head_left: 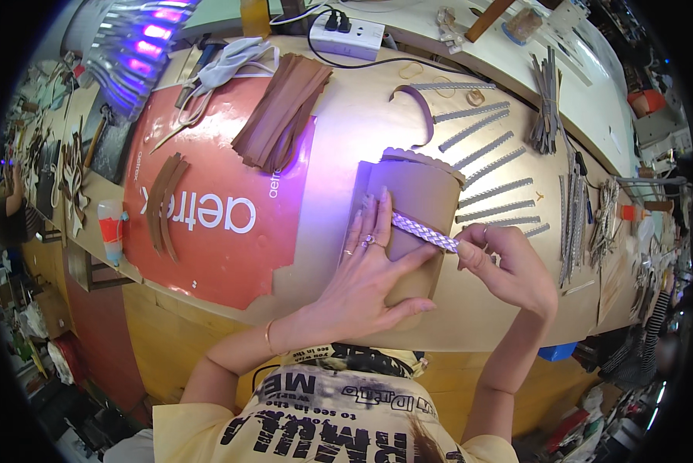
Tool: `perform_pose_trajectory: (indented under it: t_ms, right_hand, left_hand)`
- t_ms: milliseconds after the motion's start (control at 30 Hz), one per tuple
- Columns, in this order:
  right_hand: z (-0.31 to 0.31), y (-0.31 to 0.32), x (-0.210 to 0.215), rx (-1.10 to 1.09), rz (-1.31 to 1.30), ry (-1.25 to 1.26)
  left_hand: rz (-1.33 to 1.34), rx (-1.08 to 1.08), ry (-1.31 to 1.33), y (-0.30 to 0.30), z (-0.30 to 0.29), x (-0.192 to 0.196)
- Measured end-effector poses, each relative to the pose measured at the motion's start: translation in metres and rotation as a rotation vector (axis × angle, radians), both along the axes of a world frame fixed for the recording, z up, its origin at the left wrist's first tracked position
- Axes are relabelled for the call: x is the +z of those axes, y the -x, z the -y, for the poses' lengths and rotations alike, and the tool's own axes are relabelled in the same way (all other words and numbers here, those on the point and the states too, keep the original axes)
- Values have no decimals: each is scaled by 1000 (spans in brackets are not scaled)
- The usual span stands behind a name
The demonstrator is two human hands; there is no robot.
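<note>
A silvery-lilac braided strip (423, 231) lies slantwise across a rounded block covered in brown material (423, 185). My right hand (508, 266) pinches the strip's right end between thumb and fingers, at the block's right edge. Flat on the block rests my left hand (373, 262), fingers spread, with one finger along the near side of the strip. The strip's left end meets the side of an upright finger of that hand. Fanned out to the right of the block are several grey braided strips (497, 189). A curved brown strip (419, 112) sits beyond the block.
Left of the block, a red sheet (238, 262) carries a stack of brown strips (284, 112) and two curved brown strips (165, 204). A white bottle with a red band (110, 231) stands at the left edge. A lit lamp (142, 54) and power strip (348, 37) are behind.
</note>
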State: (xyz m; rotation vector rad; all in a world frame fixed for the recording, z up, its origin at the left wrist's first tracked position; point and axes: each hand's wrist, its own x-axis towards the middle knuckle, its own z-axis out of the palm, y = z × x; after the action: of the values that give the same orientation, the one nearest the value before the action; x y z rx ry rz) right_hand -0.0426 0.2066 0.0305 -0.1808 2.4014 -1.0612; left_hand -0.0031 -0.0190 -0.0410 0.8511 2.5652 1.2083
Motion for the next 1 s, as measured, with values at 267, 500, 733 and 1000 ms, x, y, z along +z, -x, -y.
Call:
perform_pose_trajectory:
  t_ms: [267,500,733,1000]
  right_hand:
    - [33,26,32,206,-72,-188]
    - [66,46,25,213,-118,35]
    - [34,22,28,-24,47,37]
    - [12,-7,0,-211,-37,127]
  left_hand:
    - [49,0,-114,2,-1,-9]
    - [147,-68,-35,6,1,-1]
    - [134,-18,-58,6,0,1]
    - [166,-33,-25,6,0,5]
